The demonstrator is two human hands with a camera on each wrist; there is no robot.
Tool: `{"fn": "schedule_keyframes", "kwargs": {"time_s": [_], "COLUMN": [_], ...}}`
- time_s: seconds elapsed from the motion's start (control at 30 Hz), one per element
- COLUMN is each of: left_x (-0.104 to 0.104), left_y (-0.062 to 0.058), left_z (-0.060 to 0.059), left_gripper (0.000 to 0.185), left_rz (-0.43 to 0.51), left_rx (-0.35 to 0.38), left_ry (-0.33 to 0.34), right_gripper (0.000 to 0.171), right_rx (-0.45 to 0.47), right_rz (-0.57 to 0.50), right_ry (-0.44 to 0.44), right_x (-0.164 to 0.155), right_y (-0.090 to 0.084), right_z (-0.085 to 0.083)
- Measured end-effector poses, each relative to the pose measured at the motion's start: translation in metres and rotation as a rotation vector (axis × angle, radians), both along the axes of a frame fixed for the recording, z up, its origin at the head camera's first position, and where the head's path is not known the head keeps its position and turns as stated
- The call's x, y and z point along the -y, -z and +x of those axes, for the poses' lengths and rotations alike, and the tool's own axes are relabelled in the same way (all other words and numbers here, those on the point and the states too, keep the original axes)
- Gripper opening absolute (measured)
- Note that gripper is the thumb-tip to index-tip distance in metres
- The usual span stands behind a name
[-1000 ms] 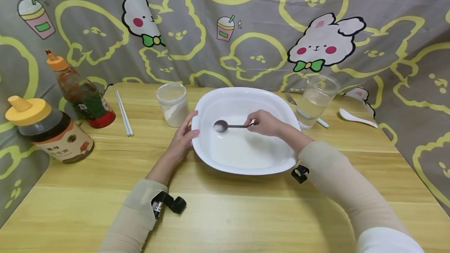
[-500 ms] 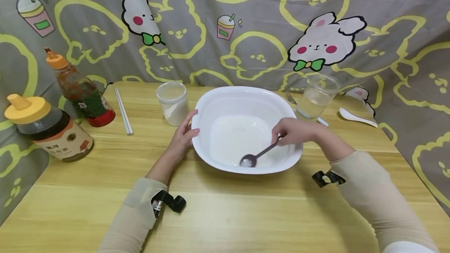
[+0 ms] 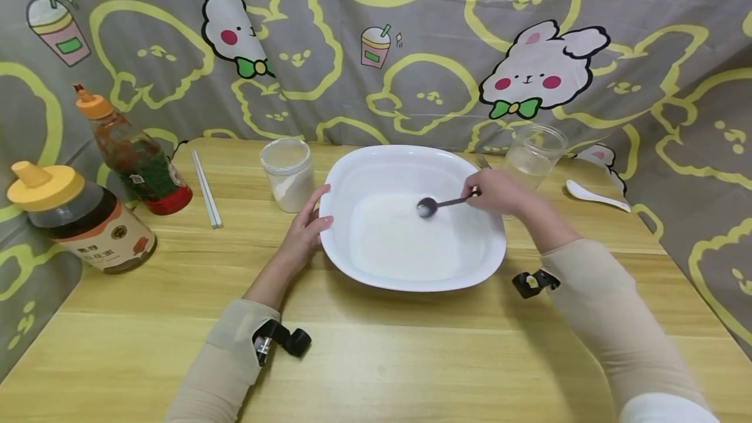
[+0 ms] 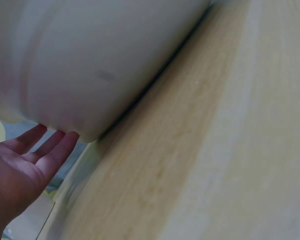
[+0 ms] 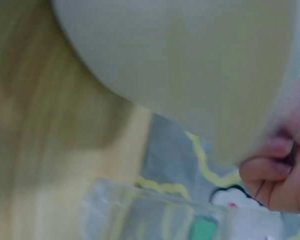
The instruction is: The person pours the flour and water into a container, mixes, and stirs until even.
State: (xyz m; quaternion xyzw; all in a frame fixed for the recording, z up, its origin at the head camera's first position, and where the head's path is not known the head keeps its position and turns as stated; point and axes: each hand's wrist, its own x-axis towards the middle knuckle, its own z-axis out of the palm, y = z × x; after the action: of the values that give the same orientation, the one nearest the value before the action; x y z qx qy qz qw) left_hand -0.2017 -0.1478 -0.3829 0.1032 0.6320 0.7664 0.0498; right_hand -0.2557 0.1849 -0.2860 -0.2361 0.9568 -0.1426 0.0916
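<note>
**Spoon dips into white dish as the other hand steadies the rim**

The right hand (image 3: 496,192) has its fingers curled round the handle of a dark spoon (image 3: 437,204), pinching it at the dish's right edge; the spoon's bowl carries a bit of white and sits inside the white dish (image 3: 411,162). The left hand (image 3: 305,230) lies open, fingers straight and pressed against the dish's left rim, thumb on the outside wall. The dish stands mid-counter (image 3: 376,358) and holds a thin pale layer on its floor. Just left of it is a clear jar (image 3: 288,173) partly filled with white powder; behind the right hand, a clear cup (image 3: 531,155) of water. Further left lie chopsticks (image 3: 207,189), a sauce bottle (image 3: 132,152) and a yellow-capped jar (image 3: 76,217). A white spoon (image 3: 593,196) rests at far right.
</note>
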Motion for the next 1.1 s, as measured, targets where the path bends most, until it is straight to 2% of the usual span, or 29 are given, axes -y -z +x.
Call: {"fn": "schedule_keyframes", "kwargs": {"time_s": [0.2, 0.33, 0.43, 0.6, 0.73, 0.8, 0.93, 1.1], "left_x": [-0.001, -0.002, -0.002, -0.002, -0.002, -0.002, -0.002, -0.002], "left_y": [0.001, 0.001, 0.001, 0.0, 0.0, 0.0, 0.0, 0.0], "left_z": [0.0, 0.0, 0.0, 0.0, -0.001, 0.0, -0.001, -0.001], "left_gripper": [0.059, 0.059, 0.059, 0.059, 0.058, 0.058, 0.058, 0.059], "left_rz": [0.029, 0.036, 0.04, 0.038, 0.03, 0.028, 0.028, 0.026], "left_rx": [-0.008, -0.003, -0.004, -0.005, -0.002, -0.001, -0.004, -0.005], "left_ry": [-0.001, 0.001, -0.001, -0.002, -0.005, -0.006, -0.004, -0.005], "right_gripper": [0.012, 0.013, 0.012, 0.011, 0.012, 0.013, 0.014, 0.015], "right_rx": [0.042, 0.146, 0.229, 0.31, 0.316, 0.308, 0.248, 0.096], "right_rz": [-0.238, -0.331, -0.344, -0.286, -0.192, -0.141, -0.033, 0.038], "right_ry": [0.053, 0.028, -0.058, -0.271, -0.342, -0.335, -0.242, -0.115], "right_x": [0.03, 0.046, 0.05, 0.04, 0.022, 0.012, -0.007, -0.019], "right_y": [0.027, 0.037, 0.04, 0.031, 0.014, 0.005, -0.01, -0.017], "right_z": [-0.003, 0.002, 0.009, 0.019, 0.026, 0.027, 0.025, 0.015]}}
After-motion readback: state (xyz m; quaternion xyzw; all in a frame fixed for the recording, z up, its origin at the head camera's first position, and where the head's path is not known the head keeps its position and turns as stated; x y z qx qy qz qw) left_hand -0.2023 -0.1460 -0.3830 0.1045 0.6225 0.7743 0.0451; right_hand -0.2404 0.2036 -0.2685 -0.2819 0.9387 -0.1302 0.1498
